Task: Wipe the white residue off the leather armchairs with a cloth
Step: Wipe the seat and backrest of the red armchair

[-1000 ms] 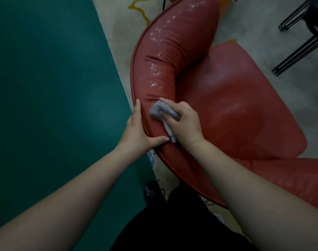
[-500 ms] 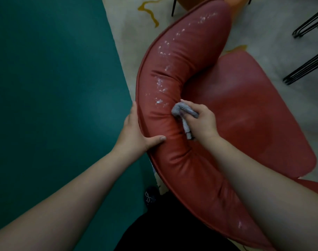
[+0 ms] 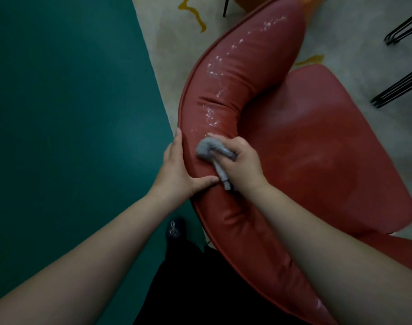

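Observation:
A red leather armchair (image 3: pixel 317 141) fills the right of the view, its padded curved backrest running from top centre to bottom right. White residue (image 3: pixel 214 109) speckles the upper backrest. My right hand (image 3: pixel 241 164) grips a bunched grey cloth (image 3: pixel 207 150) and presses it on the backrest just below the residue. My left hand (image 3: pixel 177 167) rests on the backrest's outer edge, fingers up the rim and thumb lying across the leather close to the cloth's hanging tail.
A teal floor area (image 3: pixel 71 113) lies left of the chair, a pale rug with yellow marks (image 3: pixel 177 26) beyond it. Black metal furniture legs (image 3: pixel 399 87) stand at the upper right. My dark trousers and a shoe (image 3: pixel 174 231) show at the bottom.
My right hand slid the cloth left across the backrest, from its inner side toward my left hand. The left hand kept its hold on the rim. The view shifted slightly.

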A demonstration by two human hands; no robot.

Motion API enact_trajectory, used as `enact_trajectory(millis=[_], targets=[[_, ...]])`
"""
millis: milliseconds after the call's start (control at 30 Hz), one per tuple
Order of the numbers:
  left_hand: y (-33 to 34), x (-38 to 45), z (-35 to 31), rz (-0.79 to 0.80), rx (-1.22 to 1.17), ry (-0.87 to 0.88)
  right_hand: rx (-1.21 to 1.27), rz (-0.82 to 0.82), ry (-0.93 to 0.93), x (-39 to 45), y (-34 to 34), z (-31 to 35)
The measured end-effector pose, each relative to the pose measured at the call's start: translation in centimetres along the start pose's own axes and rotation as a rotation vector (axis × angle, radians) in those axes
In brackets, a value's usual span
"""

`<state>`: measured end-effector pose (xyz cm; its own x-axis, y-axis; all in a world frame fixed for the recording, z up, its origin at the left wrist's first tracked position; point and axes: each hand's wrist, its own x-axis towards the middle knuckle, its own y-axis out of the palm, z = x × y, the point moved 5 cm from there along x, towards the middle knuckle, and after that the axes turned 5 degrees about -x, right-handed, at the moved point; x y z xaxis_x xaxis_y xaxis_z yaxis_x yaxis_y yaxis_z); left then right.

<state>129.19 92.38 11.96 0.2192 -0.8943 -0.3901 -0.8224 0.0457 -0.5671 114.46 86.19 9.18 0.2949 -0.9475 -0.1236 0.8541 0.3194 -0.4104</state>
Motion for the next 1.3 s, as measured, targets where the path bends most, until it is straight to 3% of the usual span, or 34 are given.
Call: enact_trajectory(millis=[133,300,433,600,733,867,1067,1200,1300], targets=[[-0.5,1.1,0.4,0.034,-0.006,0.026,0.173,-0.151,0.231,1.5,-2.2,-1.8],[-1.7,3.4,0.4,0.103,0.006,0.082,0.007,-0.142,0.043,2.6,0.5,1.4],[-3.1,5.7,0.1,0.182,0.011,0.117,0.009,-0.288,0.231,3.3,-0.8,1.0],[-3.7,8.2,-0.3,0.285,0.041,0.182,-0.010,-0.254,0.091,2.7,2.4,3.5],[-3.7,9.2,-0.6,0.386,0.058,0.213,-0.084,-0.432,0.291,3.3,-0.3,1.6],[-3.8,9.9,-0.4,0.410,0.074,0.243,-0.053,-0.329,0.164,4.2,1.3,2.8],[-4.2,10.8,-0.7,0.467,0.079,0.246,0.004,-0.429,0.283,5.7,-1.8,0.9],[-4.1,11.7,-1.4,0.465,0.114,0.273,0.019,-0.273,0.120,8.3,0.7,2.5],[-4.3,11.9,-1.6,0.478,0.123,0.245,-0.056,-0.319,0.214,8.3,-1.6,0.3]])
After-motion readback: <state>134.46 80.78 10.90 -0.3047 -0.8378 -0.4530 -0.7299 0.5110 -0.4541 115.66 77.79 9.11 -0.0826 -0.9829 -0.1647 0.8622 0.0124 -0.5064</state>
